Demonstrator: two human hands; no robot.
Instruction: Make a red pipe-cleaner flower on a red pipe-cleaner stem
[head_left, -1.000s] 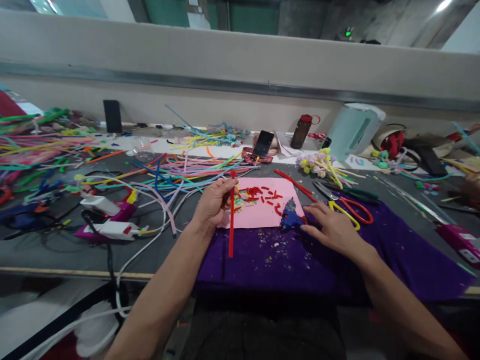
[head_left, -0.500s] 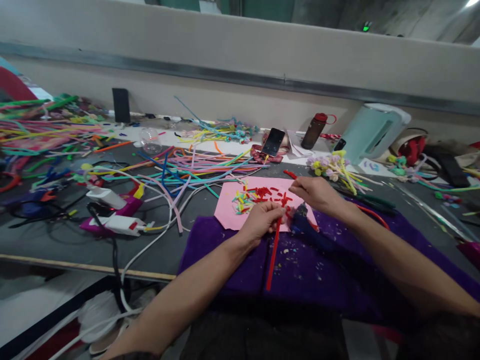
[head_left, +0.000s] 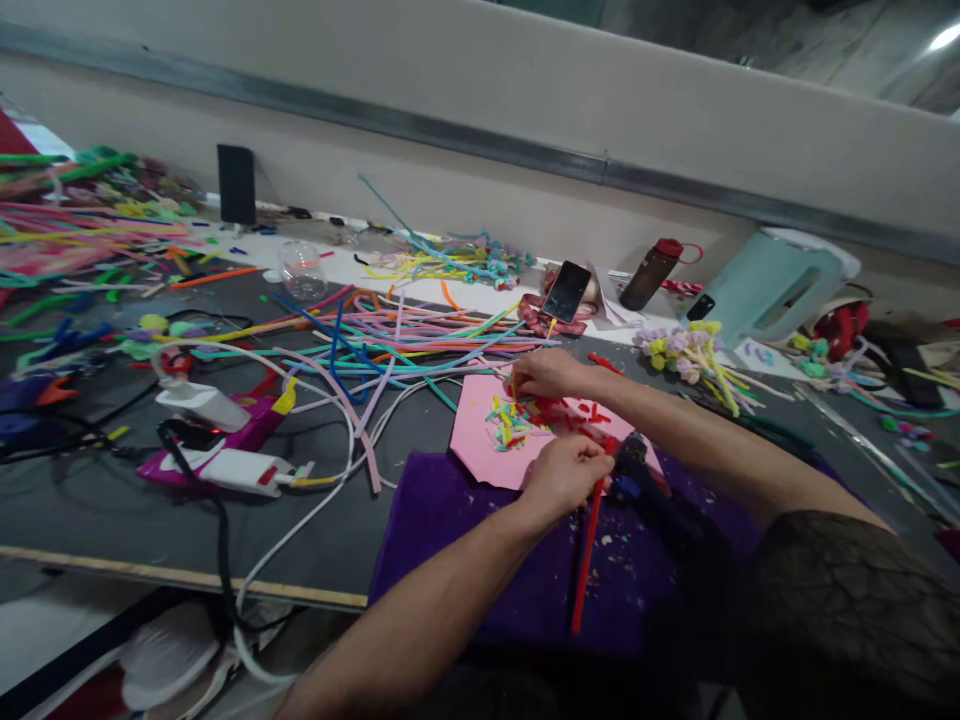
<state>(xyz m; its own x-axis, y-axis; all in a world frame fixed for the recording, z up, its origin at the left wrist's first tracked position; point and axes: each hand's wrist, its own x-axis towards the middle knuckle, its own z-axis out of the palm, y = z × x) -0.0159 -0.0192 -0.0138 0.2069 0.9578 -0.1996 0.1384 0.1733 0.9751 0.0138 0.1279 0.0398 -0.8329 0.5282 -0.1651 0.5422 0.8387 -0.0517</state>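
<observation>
Here, in the head view, a heap of short red and coloured cut pieces (head_left: 536,418) is seen on the pink paper sheet (head_left: 480,440) at centre frame, so some cutting appears done; much of the long red foam stick (head_left: 586,555) is left uncut. The left hand (head_left: 564,472) is curled closed around the stick's top. The right hand (head_left: 546,372) is pinched loosely at the pieces, whether gripping one cannot be told.

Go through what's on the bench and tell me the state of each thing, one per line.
left hand: closed around the red stick
red stick: held, slanting over purple cloth
right hand: fingers on red bits
pink paper: flat
phone: propped, screen dark
brown bottle: capped
</observation>
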